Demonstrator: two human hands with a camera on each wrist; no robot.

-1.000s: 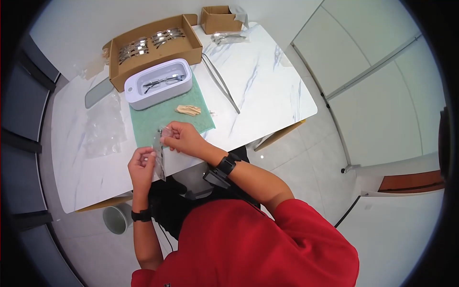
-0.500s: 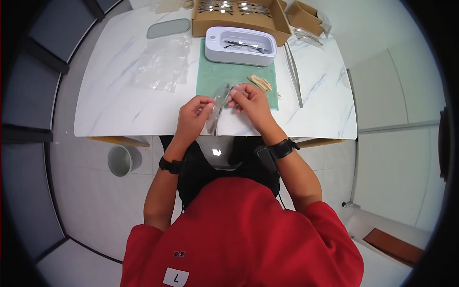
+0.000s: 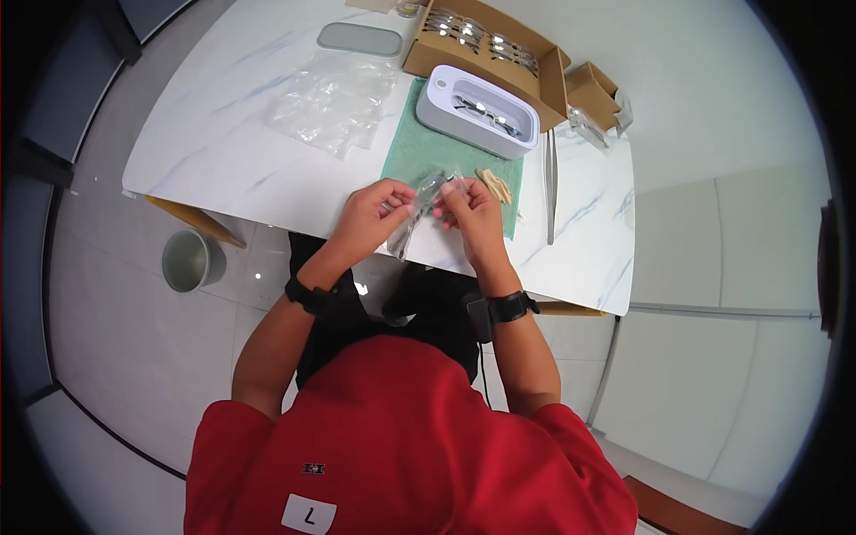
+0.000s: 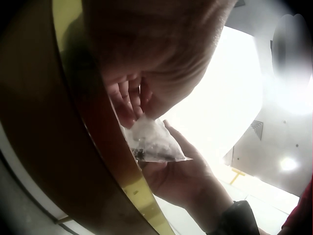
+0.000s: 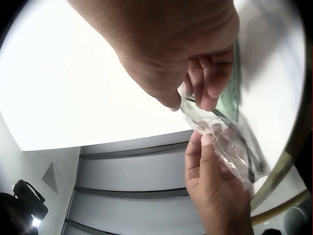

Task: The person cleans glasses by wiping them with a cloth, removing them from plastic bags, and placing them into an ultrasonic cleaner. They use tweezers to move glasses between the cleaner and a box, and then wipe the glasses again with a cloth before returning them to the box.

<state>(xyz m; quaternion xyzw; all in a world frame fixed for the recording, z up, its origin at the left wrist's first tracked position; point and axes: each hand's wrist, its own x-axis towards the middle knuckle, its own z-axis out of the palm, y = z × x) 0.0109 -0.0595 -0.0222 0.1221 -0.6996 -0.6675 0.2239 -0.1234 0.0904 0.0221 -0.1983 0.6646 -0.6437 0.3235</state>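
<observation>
A clear plastic bag (image 3: 417,218) with dark-framed glasses inside is held between both hands over the table's front edge. The left hand (image 3: 370,217) pinches the bag's left side between thumb and fingers. At its upper right, the right hand (image 3: 477,218) grips the bag. In the right wrist view the temples of the glasses show through the bag (image 5: 230,147), with the left hand (image 5: 215,186) below and the right hand (image 5: 195,63) above. The left wrist view shows the crinkled bag (image 4: 154,139) between the hands.
A lilac cleaner (image 3: 477,134) holding another pair of glasses stands on a green cloth (image 3: 406,147). Behind is a cardboard box (image 3: 553,85) of glasses. A beige cloth (image 3: 496,185), metal tweezers (image 3: 551,192), empty bags (image 3: 330,107) and a grey lid (image 3: 359,39) lie around.
The head view has swung and shifted. Both hands keep hold of the bagged glasses, which stay near the table's front edge; their grip looks little changed.
</observation>
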